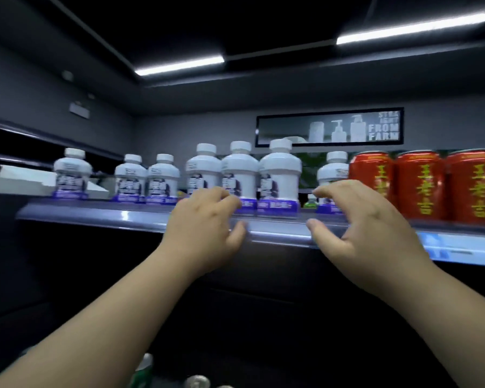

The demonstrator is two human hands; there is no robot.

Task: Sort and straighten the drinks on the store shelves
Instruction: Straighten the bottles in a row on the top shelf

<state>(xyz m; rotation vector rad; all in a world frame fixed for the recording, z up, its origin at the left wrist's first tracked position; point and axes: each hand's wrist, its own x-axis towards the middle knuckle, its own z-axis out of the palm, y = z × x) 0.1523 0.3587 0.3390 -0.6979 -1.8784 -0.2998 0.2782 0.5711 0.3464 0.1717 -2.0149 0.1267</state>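
White bottles (280, 175) with purple labels stand upright in a loose row along the front of the shelf (95, 215): three are bunched in the middle, others are spaced out to the left, and one is just beside the red cans (420, 186) packed at the right end. The left grip (205, 222) is released and holds nothing, its fingers loosely curled before the middle bunch and its thumb at the shelf lip; whether it touches a bottle cannot be told. The right grip (359, 219) is also released, its fingers spread and curved before the bottle beside the cans.
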